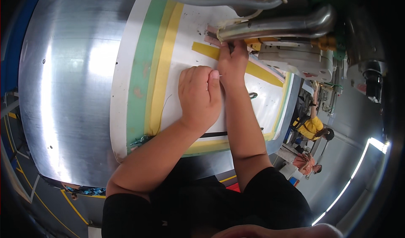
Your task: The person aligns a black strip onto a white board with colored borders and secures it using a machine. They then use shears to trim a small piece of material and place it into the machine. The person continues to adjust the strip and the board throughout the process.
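My left hand (198, 95) is closed in a fist above the white work surface (185, 44), thumb on top. A thin pale, needle-like piece sticks out by the thumb tip; the rest of it is hidden in the fist. Just beyond, my right hand (234, 67) reaches under a shiny metal tube (278, 27) of the machine. Its fingers bend down by a pinkish strip (211, 39) with a darker band; the tube hides the fingertips, so I cannot tell whether they grip it. A mustard-yellow tape strip (204, 50) runs beneath that hand.
Green tape (141, 73) and yellow tape (162, 73) line the surface's left side. Left of it curves a large metal sheet (76, 86). Snips-like tool (141, 141) lies at the near left corner. The machine's white body (295, 58) stands to the right; two people (311, 127) are farther off.
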### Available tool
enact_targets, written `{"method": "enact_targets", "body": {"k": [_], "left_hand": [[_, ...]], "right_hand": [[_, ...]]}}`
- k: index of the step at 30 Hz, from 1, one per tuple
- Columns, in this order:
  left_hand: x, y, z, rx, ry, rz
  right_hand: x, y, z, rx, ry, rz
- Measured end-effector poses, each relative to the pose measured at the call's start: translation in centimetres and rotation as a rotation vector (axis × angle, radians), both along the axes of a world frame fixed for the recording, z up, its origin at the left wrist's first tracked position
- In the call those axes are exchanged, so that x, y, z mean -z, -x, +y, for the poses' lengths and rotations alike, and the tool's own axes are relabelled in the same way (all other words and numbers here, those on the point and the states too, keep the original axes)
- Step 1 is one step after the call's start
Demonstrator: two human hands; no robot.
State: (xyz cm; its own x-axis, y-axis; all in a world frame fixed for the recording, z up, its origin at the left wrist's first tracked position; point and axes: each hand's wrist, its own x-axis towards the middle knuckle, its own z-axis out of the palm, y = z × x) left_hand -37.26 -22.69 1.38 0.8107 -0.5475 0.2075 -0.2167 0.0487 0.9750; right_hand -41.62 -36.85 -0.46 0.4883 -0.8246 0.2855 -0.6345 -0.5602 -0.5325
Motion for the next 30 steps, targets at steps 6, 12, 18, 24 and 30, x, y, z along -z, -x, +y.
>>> {"method": "enact_targets", "body": {"k": [6,12,18,24,30], "left_hand": [[0.1,0.2,-0.2,-0.003,-0.005,-0.012],[0.2,0.1,-0.2,0.002,-0.013,-0.012],[-0.1,0.1,-0.1,0.012,-0.025,-0.010],[-0.1,-0.1,0.0,0.013,-0.013,-0.010],[0.0,0.1,-0.2,-0.010,0.027,0.019]], "right_hand": [[0.8,0.2,-0.5,-0.014,0.036,-0.045],[0.2,-0.1,-0.1,-0.076,-0.002,-0.066],[-0.2,0.5,0.6,0.027,-0.133,-0.343],[-0.4,0.1,0.7,0.056,0.054,-0.029],[1.0,-0.1,-0.6,-0.071,0.417,0.194]]}}
